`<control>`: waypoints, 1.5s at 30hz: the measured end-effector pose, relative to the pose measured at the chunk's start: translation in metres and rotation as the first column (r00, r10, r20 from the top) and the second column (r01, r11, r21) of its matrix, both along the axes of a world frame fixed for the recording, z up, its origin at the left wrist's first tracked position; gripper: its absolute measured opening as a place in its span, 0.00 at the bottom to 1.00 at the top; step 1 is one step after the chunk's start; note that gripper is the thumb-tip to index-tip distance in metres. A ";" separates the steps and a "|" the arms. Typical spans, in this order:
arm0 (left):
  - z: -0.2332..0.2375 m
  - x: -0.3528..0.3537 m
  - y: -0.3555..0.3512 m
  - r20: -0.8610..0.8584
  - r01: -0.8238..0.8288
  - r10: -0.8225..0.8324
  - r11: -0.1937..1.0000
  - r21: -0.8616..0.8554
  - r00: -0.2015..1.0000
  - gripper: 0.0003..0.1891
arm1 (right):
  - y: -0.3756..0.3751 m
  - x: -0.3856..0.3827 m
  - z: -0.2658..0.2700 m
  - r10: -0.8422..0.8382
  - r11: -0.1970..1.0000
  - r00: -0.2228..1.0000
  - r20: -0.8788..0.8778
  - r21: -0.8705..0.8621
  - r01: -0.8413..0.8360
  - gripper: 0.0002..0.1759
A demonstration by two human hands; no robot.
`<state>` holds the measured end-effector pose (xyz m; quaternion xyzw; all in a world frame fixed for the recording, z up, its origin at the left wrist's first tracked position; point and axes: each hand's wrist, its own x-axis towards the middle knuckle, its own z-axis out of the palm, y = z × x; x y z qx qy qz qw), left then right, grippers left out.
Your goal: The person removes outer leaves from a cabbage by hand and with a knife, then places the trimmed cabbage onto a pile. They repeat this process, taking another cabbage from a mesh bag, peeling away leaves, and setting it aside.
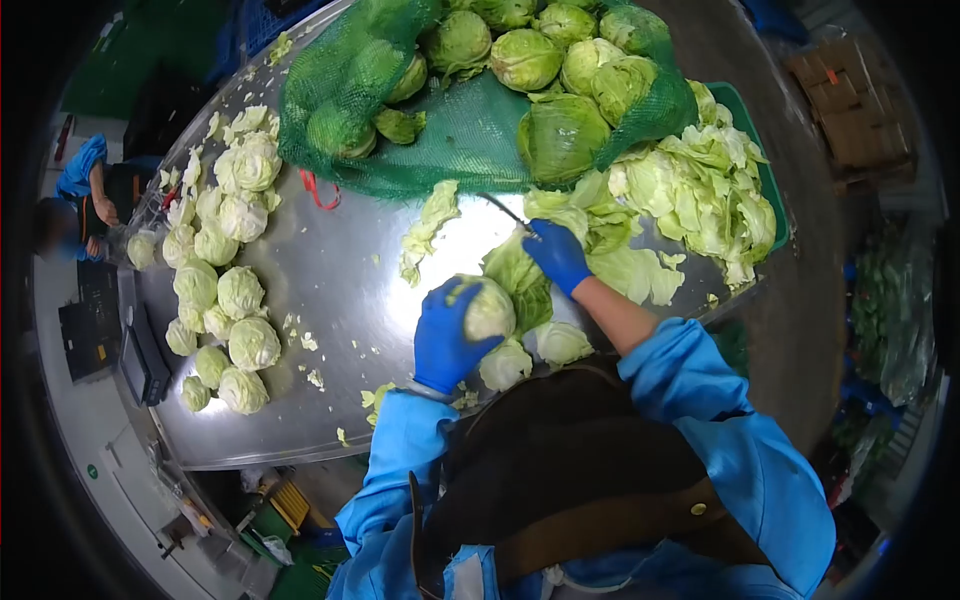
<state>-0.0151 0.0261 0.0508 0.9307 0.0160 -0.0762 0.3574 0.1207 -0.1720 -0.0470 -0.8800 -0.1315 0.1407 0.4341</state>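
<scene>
My left hand (448,338), in a blue glove, is wrapped round the side of a pale green cabbage (490,309) near the front of the metal table. My right hand (557,252), also gloved in blue, is closed on a knife (503,210), whose dark blade points up and to the left. Between the hands, a loose outer leaf (522,275) spreads beside the cabbage. Two more cabbage pieces, one of them a pale head (505,366), lie just below, close to my body. Another torn leaf (430,232) rests on the metal above my left hand.
A green mesh bag (450,130) of untrimmed cabbages lies open at the back. Trimmed heads (240,292) cluster on the left. Loose leaves overfill a green crate (772,200) at right. A dark scale-like device (143,355) stands at the left edge, near another person (85,185).
</scene>
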 end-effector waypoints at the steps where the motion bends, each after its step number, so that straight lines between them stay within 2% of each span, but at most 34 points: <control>1: 0.002 -0.001 -0.001 -0.035 -0.164 0.165 0.986 0.011 0.986 0.45 | 0.002 0.003 0.003 0.018 0.983 0.999 -0.038 -0.183 -0.024 0.23; 2: -0.005 -0.002 0.003 0.003 -0.225 0.226 0.973 -0.051 0.974 0.47 | 0.006 0.003 0.005 0.049 0.984 0.998 0.034 -0.172 -0.042 0.23; 4: -0.042 -0.016 0.012 0.043 -0.329 0.342 0.927 -0.183 0.939 0.52 | 0.016 -0.019 0.046 0.101 0.984 0.983 0.153 -0.163 -0.076 0.25; 5: -0.058 -0.021 0.014 0.065 -0.317 0.330 0.936 -0.155 0.942 0.57 | 0.017 -0.024 0.069 0.199 0.966 0.966 0.167 -0.199 -0.165 0.25; 8: -0.048 -0.011 0.003 -0.148 -0.490 0.468 0.815 -0.310 0.872 0.56 | 0.019 -0.049 0.069 0.318 0.948 0.942 0.110 -0.063 -0.313 0.24; 9: -0.039 -0.006 -0.002 -0.154 -0.497 0.473 0.830 -0.251 0.867 0.56 | 0.023 -0.055 0.083 0.327 0.944 0.940 0.097 -0.078 -0.321 0.22; 12: -0.030 0.004 -0.010 -0.117 -0.441 0.426 0.881 -0.171 0.897 0.55 | 0.034 -0.055 0.083 0.360 0.897 0.932 0.054 -0.296 -0.329 0.21; 16: -0.023 0.008 -0.019 -0.159 -0.481 0.462 0.869 -0.115 0.872 0.55 | 0.039 -0.047 0.070 0.367 0.884 0.926 0.094 -0.345 -0.315 0.19; 18: -0.017 0.011 -0.024 -0.165 -0.480 0.461 0.870 -0.108 0.872 0.55 | 0.035 -0.032 0.040 0.244 0.935 0.958 0.154 -0.301 -0.190 0.18; 19: -0.024 0.004 -0.029 -0.106 -0.442 0.432 0.888 -0.123 0.896 0.56 | 0.031 -0.024 0.019 0.180 0.953 0.967 0.180 -0.275 -0.126 0.18; 20: -0.035 -0.007 -0.033 -0.039 -0.405 0.404 0.905 -0.131 0.914 0.57 | 0.024 -0.012 -0.002 0.157 0.960 0.980 0.119 -0.250 -0.124 0.17; 21: -0.037 -0.015 -0.033 0.017 -0.363 0.365 0.928 -0.081 0.931 0.58 | 0.021 -0.008 0.000 0.170 0.979 0.985 0.019 -0.117 -0.167 0.19; 22: -0.041 -0.022 -0.032 0.040 -0.380 0.389 0.914 -0.144 0.921 0.58 | 0.023 -0.006 0.009 0.210 0.978 0.975 -0.076 0.027 -0.209 0.22; 23: -0.045 -0.027 -0.027 0.047 -0.384 0.401 0.899 -0.211 0.915 0.58 | 0.027 -0.013 0.018 0.150 0.982 0.964 -0.221 0.143 -0.120 0.26; 24: -0.047 -0.035 -0.020 0.049 -0.389 0.417 0.879 -0.274 0.908 0.58 | 0.032 -0.024 0.011 0.074 0.967 0.953 -0.292 0.254 0.003 0.28; 26: -0.060 -0.054 -0.007 0.058 -0.374 0.422 0.854 -0.362 0.905 0.58 | 0.037 -0.023 0.002 0.083 0.996 0.946 -0.314 -0.012 -0.091 0.26; 28: -0.066 -0.065 -0.006 -0.045 -0.486 0.528 0.742 -0.462 0.848 0.58 | 0.030 -0.011 -0.046 -0.034 0.995 0.999 0.020 -0.096 0.036 0.24; 29: -0.073 -0.067 -0.004 -0.066 -0.542 0.589 0.687 -0.484 0.805 0.57 | 0.031 0.002 -0.037 -0.006 0.989 0.986 -0.168 -0.147 -0.019 0.26; 31: -0.085 -0.071 -0.008 -0.138 -0.637 0.682 0.563 -0.527 0.718 0.56 | 0.041 -0.012 0.017 0.081 0.997 0.994 -0.072 -0.006 -0.082 0.28; 32: -0.083 -0.070 -0.008 -0.158 -0.613 0.679 0.506 -0.607 0.717 0.54 | 0.045 -0.024 0.039 0.109 0.993 0.994 -0.025 0.051 -0.107 0.29; 34: -0.053 -0.062 -0.010 -0.321 -0.703 0.686 0.392 -0.594 0.653 0.53 | 0.045 -0.040 0.059 0.148 0.988 0.980 -0.134 0.061 -0.141 0.33; 35: -0.042 -0.059 -0.006 -0.385 -0.742 0.646 0.477 -0.471 0.660 0.53 | 0.041 -0.049 0.044 0.185 0.979 0.973 -0.138 0.109 -0.171 0.33; 36: -0.044 -0.057 0.002 -0.450 -0.725 0.571 0.585 -0.364 0.686 0.55 | 0.040 -0.053 0.055 0.175 0.976 0.954 -0.244 0.174 -0.135 0.33; 37: -0.040 -0.051 0.003 -0.191 -0.581 0.549 0.768 -0.270 0.814 0.57 | 0.037 -0.054 0.050 0.196 0.968 0.957 -0.215 0.201 -0.153 0.32; 38: -0.034 -0.044 0.004 0.071 -0.432 0.441 0.895 -0.114 0.895 0.59 | 0.034 -0.051 0.045 0.217 0.958 0.959 -0.182 0.230 -0.173 0.32; 41: -0.034 -0.017 0.012 0.104 -0.154 0.166 0.981 -0.117 0.981 0.62 | 0.028 -0.036 0.042 0.433 0.880 0.890 -0.144 0.283 -0.382 0.28; 44: -0.030 -0.010 0.008 0.008 -0.295 0.301 0.940 -0.171 0.954 0.64 | 0.023 -0.039 0.027 0.171 0.932 0.959 -0.226 0.354 -0.082 0.24; 45: -0.033 -0.013 0.005 -0.014 -0.360 0.363 0.919 -0.158 0.932 0.64 | 0.019 -0.041 0.046 0.180 0.976 0.978 -0.108 0.147 -0.163 0.21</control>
